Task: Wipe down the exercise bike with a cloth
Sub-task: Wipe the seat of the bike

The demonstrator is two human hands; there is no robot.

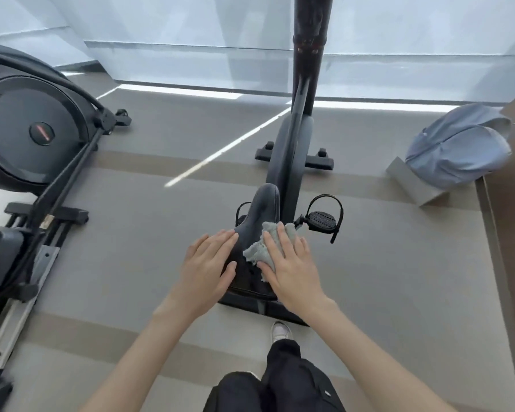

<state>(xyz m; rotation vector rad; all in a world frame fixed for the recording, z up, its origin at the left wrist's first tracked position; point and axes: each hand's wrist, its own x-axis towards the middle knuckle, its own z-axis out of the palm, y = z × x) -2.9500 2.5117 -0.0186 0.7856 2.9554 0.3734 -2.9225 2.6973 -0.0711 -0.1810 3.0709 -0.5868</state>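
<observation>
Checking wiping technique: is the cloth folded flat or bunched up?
Bunched: the grey cloth lies crumpled under the right hand on the saddle.

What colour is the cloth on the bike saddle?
Pale grey-green cloth, seen in the head view under the right hand.

Bare forearms, no sleeves — black trousers (pixel 292 382), one pale shoe (pixel 281 330).

Readable text: none anywhere in view.
Elliptical flywheel hub (pixel 41 133): a red stripe only, no letters or numbers to make out.
Exercise bike upright post (pixel 308 31): faint dark markings, too blurred to read.
Trouser leg tag (pixel 326 393): small pale patch, illegible.
</observation>
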